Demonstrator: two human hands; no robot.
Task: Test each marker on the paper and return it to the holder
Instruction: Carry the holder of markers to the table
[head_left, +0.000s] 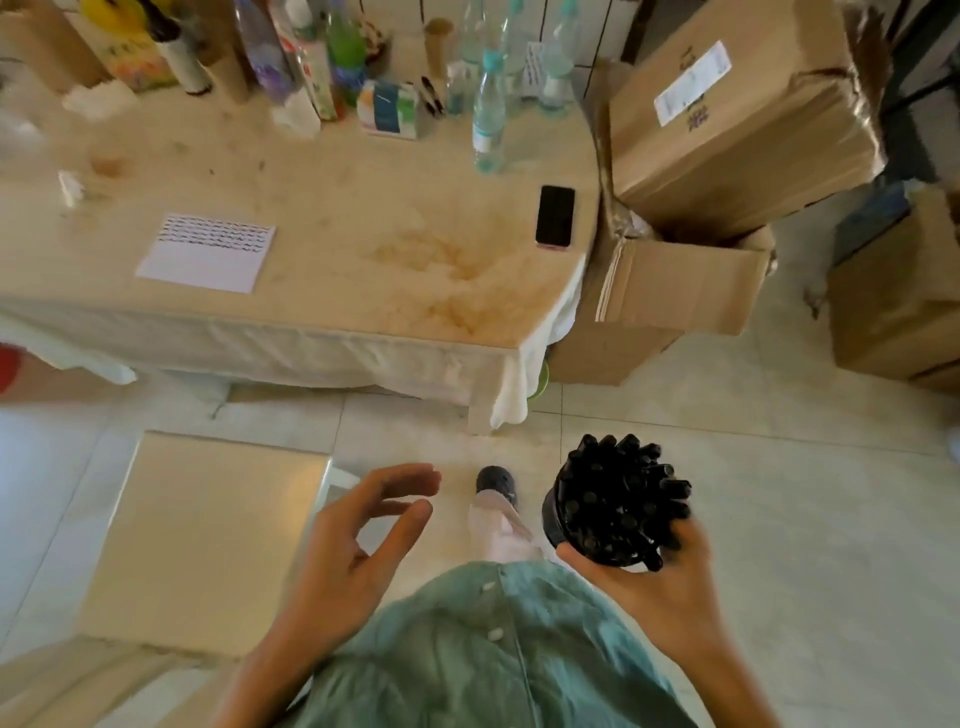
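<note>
A black round holder (558, 514) packed with several black markers (618, 493) sits in my right hand (660, 577), whose fingers curl round its underside, low over the floor at the right. My left hand (353, 540) hovers beside it at the lower centre, fingers loosely curved and holding nothing. The white paper (205, 260) lies flat on the table (363, 208) at the left, with rows of black test strokes along its far half. Both hands are well short of the table.
A black phone (555, 215) lies near the table's right edge. Bottles, tubes and small cartons crowd the table's far side. Stacked cardboard boxes (727, 119) stand right of the table. A pale stool seat (208, 540) is at my lower left on the tiled floor.
</note>
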